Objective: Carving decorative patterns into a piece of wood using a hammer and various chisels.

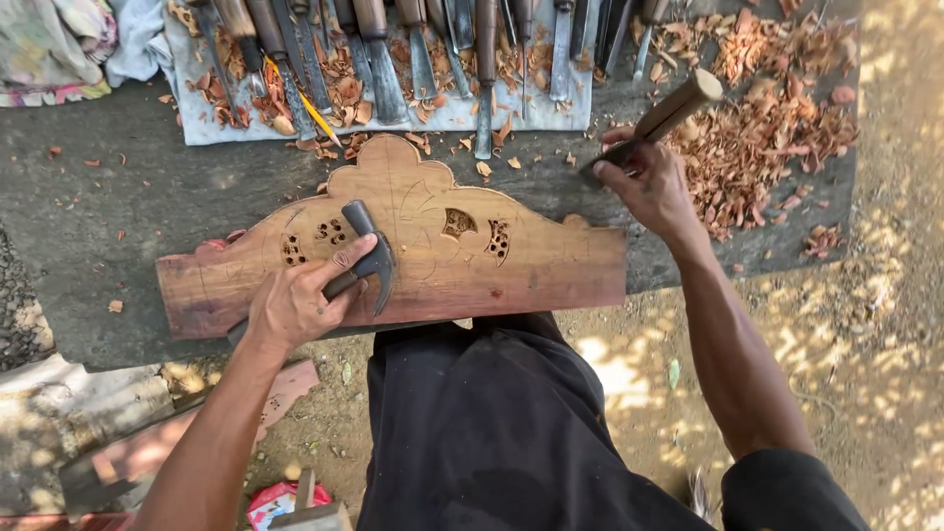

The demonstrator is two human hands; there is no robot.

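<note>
Left hand (295, 305) wrapped tight round a hammer (366, 258), its dark head resting on the carved board (433, 256), just left of centre. The board lies flat across the dark mat (128, 197), with pierced cut-outs at its middle. Right hand (644, 182), up at two o'clock from the board, fingers closed on a chisel (661, 120) with a pale wooden handle, tilted, blade down at the mat. Chisels (393, 49) lined up on a cloth (197, 123) at twelve o'clock; shavings (767, 108) heaped beside the right hand.
</note>
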